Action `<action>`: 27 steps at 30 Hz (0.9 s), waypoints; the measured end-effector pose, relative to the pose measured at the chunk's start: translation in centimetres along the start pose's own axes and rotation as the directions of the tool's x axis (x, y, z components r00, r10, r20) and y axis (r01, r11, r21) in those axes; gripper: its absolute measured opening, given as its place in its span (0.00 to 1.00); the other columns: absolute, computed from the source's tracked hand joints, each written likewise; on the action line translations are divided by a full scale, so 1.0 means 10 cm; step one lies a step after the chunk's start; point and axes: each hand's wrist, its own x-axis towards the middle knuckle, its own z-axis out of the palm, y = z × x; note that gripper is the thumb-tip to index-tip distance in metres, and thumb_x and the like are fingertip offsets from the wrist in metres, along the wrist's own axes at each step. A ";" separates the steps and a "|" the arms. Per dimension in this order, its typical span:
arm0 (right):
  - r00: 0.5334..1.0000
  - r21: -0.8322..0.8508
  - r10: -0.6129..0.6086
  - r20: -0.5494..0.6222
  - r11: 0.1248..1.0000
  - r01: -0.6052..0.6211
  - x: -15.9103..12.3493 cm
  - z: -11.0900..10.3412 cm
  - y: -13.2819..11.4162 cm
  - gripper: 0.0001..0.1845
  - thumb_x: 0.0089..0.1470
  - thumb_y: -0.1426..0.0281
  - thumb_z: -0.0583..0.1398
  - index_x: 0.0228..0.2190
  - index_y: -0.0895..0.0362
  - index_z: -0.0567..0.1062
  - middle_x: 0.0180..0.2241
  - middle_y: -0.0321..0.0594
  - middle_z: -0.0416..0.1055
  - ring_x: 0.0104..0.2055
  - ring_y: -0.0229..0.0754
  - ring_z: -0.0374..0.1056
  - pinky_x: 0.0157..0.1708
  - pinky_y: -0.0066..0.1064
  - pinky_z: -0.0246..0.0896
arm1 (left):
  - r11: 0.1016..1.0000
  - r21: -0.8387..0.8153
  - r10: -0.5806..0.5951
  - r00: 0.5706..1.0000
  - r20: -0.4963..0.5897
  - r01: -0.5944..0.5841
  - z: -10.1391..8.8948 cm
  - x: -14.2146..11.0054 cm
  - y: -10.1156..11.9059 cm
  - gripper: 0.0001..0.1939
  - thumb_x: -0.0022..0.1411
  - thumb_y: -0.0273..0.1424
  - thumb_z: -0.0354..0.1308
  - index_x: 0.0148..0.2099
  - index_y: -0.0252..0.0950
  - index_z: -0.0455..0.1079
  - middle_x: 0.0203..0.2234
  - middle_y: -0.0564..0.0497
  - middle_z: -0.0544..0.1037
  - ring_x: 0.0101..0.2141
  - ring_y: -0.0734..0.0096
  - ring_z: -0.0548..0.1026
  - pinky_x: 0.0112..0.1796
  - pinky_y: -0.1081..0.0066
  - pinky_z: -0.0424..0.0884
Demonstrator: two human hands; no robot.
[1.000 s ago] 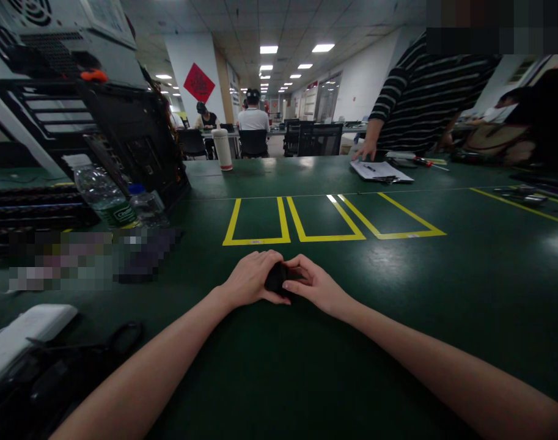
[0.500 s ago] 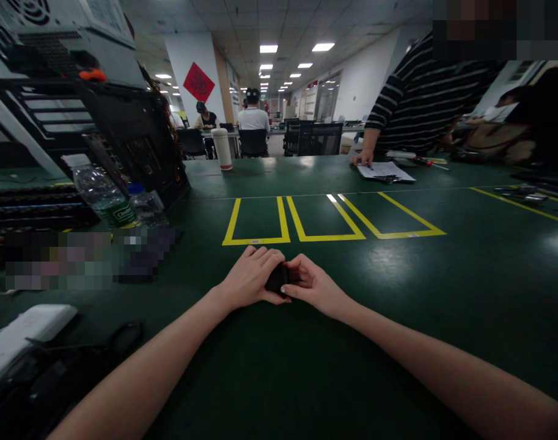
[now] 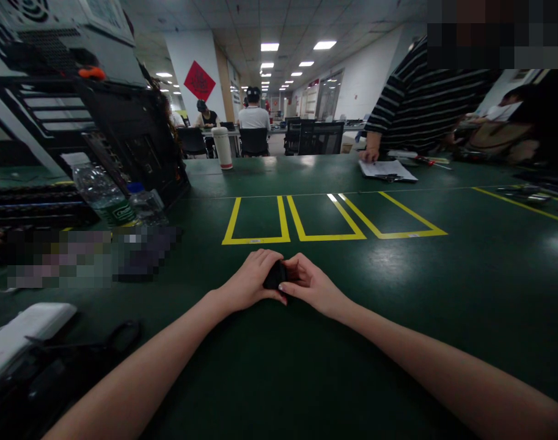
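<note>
A small, dark, rounded object (image 3: 274, 276) sits between my two hands, low over the green tabletop (image 3: 279, 366); its kind cannot be made out. My left hand (image 3: 253, 278) wraps round it from the left, fingers over the far side and thumb on the near side. From the right, my right hand (image 3: 313, 284) pinches its edge with thumb and fingertips. Much of the object is hidden by the fingers. Just beyond my hands, yellow tape (image 3: 255, 241) outlines several boxes on the table.
At left stand an open computer case (image 3: 136, 140), a large plastic bottle (image 3: 102, 192), a small blue-capped bottle (image 3: 145, 205), a white power strip (image 3: 29, 333) and black cables (image 3: 68, 373). Across the table are a white cup (image 3: 222, 148), papers (image 3: 389, 170) and a person in a striped top (image 3: 425, 104).
My hands stay in nearly the same place around the dark object, with only slight finger shifts. Across the table, the person's hand and the papers have moved slightly.
</note>
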 end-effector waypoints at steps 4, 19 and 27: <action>1.000 -0.027 0.008 -0.008 1.000 -0.008 -0.01 0.00 -0.01 0.12 0.48 0.73 0.58 0.37 0.54 0.62 0.40 0.35 0.64 0.44 0.39 0.64 0.47 0.40 0.60 | 0.998 -0.056 -0.031 1.000 0.005 0.031 0.02 -0.03 0.03 0.33 0.46 0.40 0.62 0.52 0.41 0.51 0.45 0.46 0.65 0.46 0.56 0.64 0.43 0.57 0.62; 1.000 0.044 0.016 -0.023 0.999 -0.015 0.00 -0.03 0.00 0.08 0.50 0.68 0.56 0.34 0.54 0.64 0.38 0.35 0.64 0.41 0.41 0.65 0.40 0.38 0.64 | 0.999 -0.001 -0.036 0.999 -0.006 0.036 0.01 0.00 0.08 0.26 0.49 0.33 0.60 0.48 0.37 0.53 0.41 0.47 0.65 0.42 0.60 0.65 0.42 0.62 0.61; 0.999 -0.078 0.036 -0.041 0.996 -0.039 0.01 -0.02 -0.04 0.13 0.51 0.70 0.56 0.40 0.53 0.62 0.41 0.38 0.62 0.43 0.41 0.64 0.42 0.38 0.64 | 0.999 0.016 -0.033 0.998 -0.053 0.034 0.10 0.02 0.00 0.28 0.45 0.32 0.62 0.47 0.36 0.53 0.39 0.47 0.65 0.39 0.62 0.65 0.39 0.65 0.62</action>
